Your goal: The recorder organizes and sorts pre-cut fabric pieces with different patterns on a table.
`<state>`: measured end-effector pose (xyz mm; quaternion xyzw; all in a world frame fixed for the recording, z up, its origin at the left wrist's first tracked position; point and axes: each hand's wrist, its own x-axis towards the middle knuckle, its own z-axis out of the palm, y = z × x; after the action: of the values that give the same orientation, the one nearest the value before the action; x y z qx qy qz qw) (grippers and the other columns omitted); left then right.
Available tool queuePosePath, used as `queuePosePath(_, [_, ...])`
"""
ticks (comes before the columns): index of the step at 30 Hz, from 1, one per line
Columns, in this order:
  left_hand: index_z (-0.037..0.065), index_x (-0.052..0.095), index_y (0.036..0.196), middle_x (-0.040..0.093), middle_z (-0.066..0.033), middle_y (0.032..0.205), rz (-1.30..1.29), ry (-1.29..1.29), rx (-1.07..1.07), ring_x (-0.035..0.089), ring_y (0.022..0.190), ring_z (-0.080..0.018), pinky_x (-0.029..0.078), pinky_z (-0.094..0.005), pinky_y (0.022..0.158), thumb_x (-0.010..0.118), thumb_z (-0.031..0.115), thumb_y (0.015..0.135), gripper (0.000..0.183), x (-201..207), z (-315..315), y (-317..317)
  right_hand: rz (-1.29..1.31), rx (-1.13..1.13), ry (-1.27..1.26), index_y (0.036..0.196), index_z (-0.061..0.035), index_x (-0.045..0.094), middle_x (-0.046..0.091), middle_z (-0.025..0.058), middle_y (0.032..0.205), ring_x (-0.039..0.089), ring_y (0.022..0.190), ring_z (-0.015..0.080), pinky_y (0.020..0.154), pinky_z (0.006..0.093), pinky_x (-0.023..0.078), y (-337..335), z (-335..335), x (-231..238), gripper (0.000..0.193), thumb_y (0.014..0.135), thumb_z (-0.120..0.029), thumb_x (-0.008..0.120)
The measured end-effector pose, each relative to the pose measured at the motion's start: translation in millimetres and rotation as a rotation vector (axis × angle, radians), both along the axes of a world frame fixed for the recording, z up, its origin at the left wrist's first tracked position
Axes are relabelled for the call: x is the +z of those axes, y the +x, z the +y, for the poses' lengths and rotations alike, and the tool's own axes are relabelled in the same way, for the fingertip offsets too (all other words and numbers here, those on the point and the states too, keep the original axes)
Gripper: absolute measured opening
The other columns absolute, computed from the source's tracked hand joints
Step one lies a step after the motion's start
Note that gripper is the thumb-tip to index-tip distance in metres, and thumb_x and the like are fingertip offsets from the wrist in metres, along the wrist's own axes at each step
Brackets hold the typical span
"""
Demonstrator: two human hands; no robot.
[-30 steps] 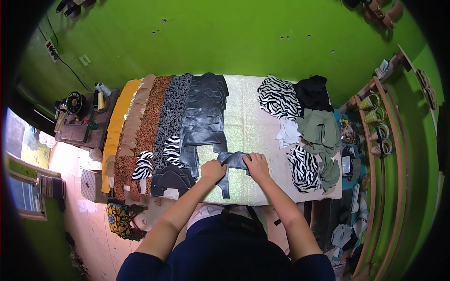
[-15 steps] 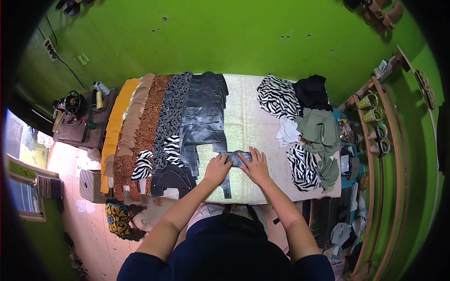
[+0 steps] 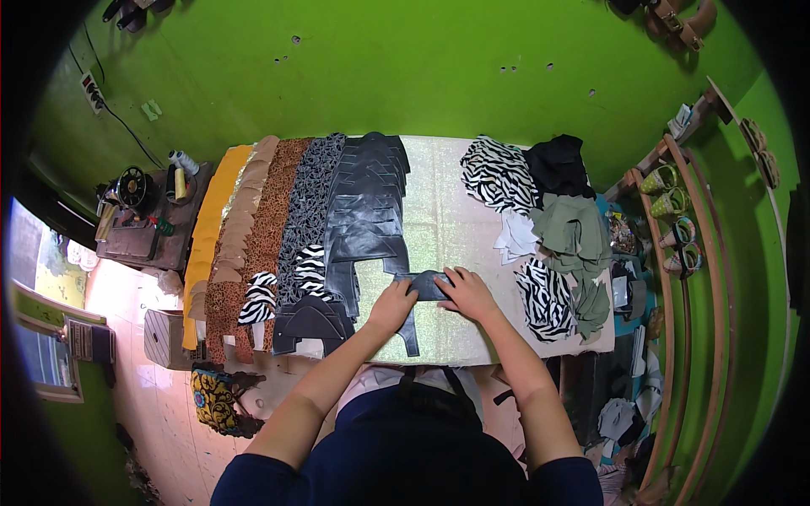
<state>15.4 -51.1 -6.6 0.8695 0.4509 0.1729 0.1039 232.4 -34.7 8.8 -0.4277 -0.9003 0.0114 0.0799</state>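
Note:
A small black leather-like piece [image 3: 429, 287] lies between my two hands at the front middle of the table. My left hand [image 3: 393, 304] is closed on its left edge, where the fingertips meet the black material. My right hand [image 3: 469, 295] has the right edge between thumb and fingers. Beside my left hand, a black cut strip [image 3: 408, 336] points down toward the table's front edge. It appears to belong to the row of overlapping black cut pieces [image 3: 364, 215] farther back. What my fingers cover underneath is hidden.
Left of the black row lie rows of grey-patterned [image 3: 309, 185], leopard-print [image 3: 276, 194], tan and yellow pieces [image 3: 211, 228]. Zebra-print [image 3: 498, 173] and olive pieces [image 3: 575, 232] are piled at the right. A sewing machine [image 3: 132, 190] stands far left; a wooden shoe rack [image 3: 666, 320] stands right.
My right hand has shifted slightly to the right, and its fingers now sit at the piece's right edge, showing more of the black surface. My left hand stays nearly in place.

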Motion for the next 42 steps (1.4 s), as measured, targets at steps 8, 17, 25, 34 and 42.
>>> queuePosePath(8, [0.002,0.056,0.096,0.051,-0.0151,0.106,-0.020,-0.008,-0.019,0.052,0.092,-0.0273,0.045,-0.0335,0.080,0.051,0.007,0.073,0.024,-1.6,-3.8,-4.0,0.036,0.036,-0.009,0.112,-0.0137,0.054,0.049,0.0123,0.117,0.044,0.112,0.0317,0.089,0.0424,0.039,-1.6,-2.7,-2.6,0.040,0.077,-0.032,0.059])
queuePosePath(17, [0.002,0.055,0.103,0.050,-0.0157,0.109,0.002,-0.088,-0.074,0.050,0.098,-0.0298,0.043,-0.0340,0.086,0.054,0.004,0.070,0.033,9.8,-2.6,-13.3,0.198,-0.210,-0.037,0.116,-0.0091,0.051,0.045,0.0179,0.118,0.040,0.114,0.0325,0.092,0.0418,0.035,-0.1,-17.5,-15.8,0.044,0.077,-0.027,0.061])
queuePosePath(25, [0.006,0.060,0.099,0.053,-0.0110,0.105,-0.155,-0.235,0.088,0.051,0.094,-0.0295,0.043,-0.0348,0.084,0.060,0.006,0.071,0.028,-8.1,4.6,-8.5,0.269,-0.508,-0.379,0.104,-0.0068,0.046,0.048,0.0182,0.112,0.046,0.106,0.0327,0.085,0.0409,0.039,-9.5,0.3,9.4,0.046,0.068,-0.021,0.072])
queuePosePath(34, [0.008,0.041,0.120,0.053,-0.0144,0.104,-0.365,-0.205,0.368,0.049,0.100,-0.0328,0.041,-0.0385,0.086,0.072,0.009,0.064,0.064,13.3,-2.4,-7.2,0.715,-0.253,-0.923,0.095,-0.0062,0.042,0.049,0.0043,0.088,0.047,0.084,0.0159,0.077,0.0282,0.039,23.3,14.5,-1.9,0.037,0.069,-0.001,0.067])
queuePosePath(42, [-0.004,0.050,0.102,0.062,-0.0121,0.085,-0.826,-0.745,0.383,0.059,0.078,-0.0165,0.047,-0.0269,0.069,0.067,0.012,0.075,0.035,21.8,10.8,-41.7,1.243,-0.400,-1.047,0.107,-0.0078,0.042,0.056,0.0055,0.087,0.054,0.080,0.0132,0.069,0.0239,0.044,-4.8,23.8,0.3,0.038,0.076,0.008,0.058])
